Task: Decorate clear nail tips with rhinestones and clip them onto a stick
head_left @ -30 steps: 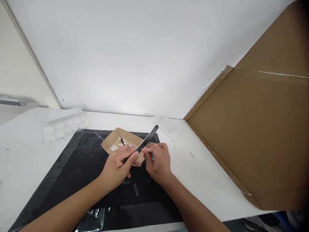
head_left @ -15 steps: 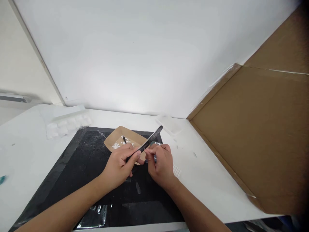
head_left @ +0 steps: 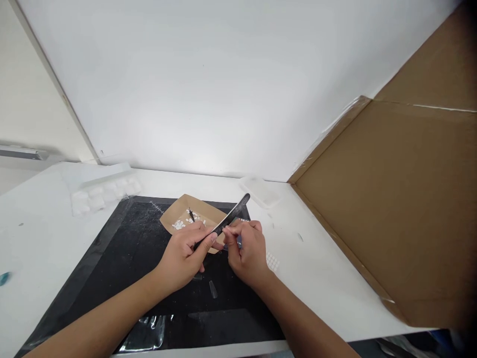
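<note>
Black file (head_left: 234, 213): slanting up and away above the mat, partly in front of the tray, far end in the air.
Left hand (head_left: 185, 252): thumb and fingers closed round the file's near end, gripping it.
Right hand (head_left: 246, 248): thumb and forefinger pinched together at the file's edge; whatever may sit between them is too small to tell.
Brown tray (head_left: 172, 212): just beyond the hands, holding white pieces (head_left: 179, 225) and a small black object (head_left: 191, 215).
Clear tip (head_left: 213, 289): lying on the black mat (head_left: 108, 268), nearer than the hands.
White dotted sheet (head_left: 273, 262): beside the right wrist.
Brown cardboard (head_left: 391, 199): standing along the right.
</note>
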Demonstrator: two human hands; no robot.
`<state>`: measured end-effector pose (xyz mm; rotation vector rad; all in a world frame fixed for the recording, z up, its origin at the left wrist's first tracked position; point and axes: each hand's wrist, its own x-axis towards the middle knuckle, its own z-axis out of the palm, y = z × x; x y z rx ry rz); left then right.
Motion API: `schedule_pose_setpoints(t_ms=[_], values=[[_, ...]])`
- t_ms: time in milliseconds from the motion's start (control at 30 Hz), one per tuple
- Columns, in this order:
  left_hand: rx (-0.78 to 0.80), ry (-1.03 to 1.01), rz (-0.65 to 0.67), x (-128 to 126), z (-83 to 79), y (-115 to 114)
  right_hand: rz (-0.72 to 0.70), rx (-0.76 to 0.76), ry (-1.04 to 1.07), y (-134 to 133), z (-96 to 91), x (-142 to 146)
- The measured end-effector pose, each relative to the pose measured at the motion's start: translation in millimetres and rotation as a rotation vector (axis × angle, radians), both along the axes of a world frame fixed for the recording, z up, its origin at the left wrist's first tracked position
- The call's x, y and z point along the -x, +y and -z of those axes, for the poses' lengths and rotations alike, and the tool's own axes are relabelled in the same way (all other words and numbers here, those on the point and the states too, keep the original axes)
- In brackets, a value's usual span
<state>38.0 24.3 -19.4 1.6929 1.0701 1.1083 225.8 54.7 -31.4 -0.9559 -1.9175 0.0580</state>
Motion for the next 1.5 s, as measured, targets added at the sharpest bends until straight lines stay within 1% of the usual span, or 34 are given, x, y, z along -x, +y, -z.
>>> schedule_pose_setpoints(t_ms=[133, 267, 367, 400, 500, 633, 700, 767, 900, 1033, 1133, 1167, 1267, 1300, 1400, 1500], values=[[-0.021, 0.024, -0.007, -1.2, -0.1, -1.3, 0.097, -0.001, 0.008, 2.5, -1.8, -2.2], [-0.097, 0.071, -0.022, -1.6, 1.8, -0.8, 0.036, 0.013, -0.042, 1.5, -2.8, -1.2], [-0.105, 0.075, -0.019, -1.5, 2.6, -0.4, 0.091, 0.012, -0.009, -0.2, -2.8, 0.9], [-0.113, 0.079, -0.02, -1.5, 2.6, -0.4, 0.093, 0.012, -0.002, -0.6, -2.8, 1.4], [-0.137, 0.093, -0.031, -1.5, 2.3, -0.4, 0.038, 0.022, -0.028, -1.3, -2.7, 2.2], [-0.152, 0.114, -0.041, -2.2, 2.1, -0.2, 0.097, 0.031, -0.011, -1.5, -3.7, 2.0], [-0.166, 0.129, -0.05, -2.5, 1.8, -0.4, 0.073, 0.035, -0.019, -1.8, -4.5, 2.1], [-0.156, 0.121, -0.05, -2.7, 1.1, -0.7, 0.032, 0.038, -0.05, -2.0, -5.1, 2.2], [-0.129, 0.095, -0.043, -3.3, 0.1, -1.1, 0.088, 0.021, -0.03, -1.2, -5.9, 1.7], [-0.13, 0.103, -0.058, -3.3, 2.0, -0.3, 0.03, 0.03, -0.076, -1.0, -5.7, 0.5], [-0.105, 0.084, -0.049, -2.7, 4.1, 0.2, 0.091, 0.028, -0.057, -0.7, -5.5, -0.4], [-0.1, 0.082, -0.05, -2.5, 4.5, 0.2, 0.091, 0.029, -0.055, -0.8, -5.4, -0.8], [-0.082, 0.072, -0.054, -2.2, 4.5, 0.1, 0.024, 0.033, -0.077, -1.6, -4.7, -1.6], [-0.069, 0.061, -0.051, -2.3, 4.1, -0.1, 0.022, 0.031, -0.079, -1.8, -4.6, -1.9], [-0.04, 0.018, -0.042, -3.1, 2.8, -1.1, 0.083, 0.02, -0.056, -2.2, -4.8, -3.0], [-0.036, 0.0, -0.052, -3.7, 1.8, -2.1, 0.036, 0.014, -0.068, -2.1, -5.2, -3.2]])
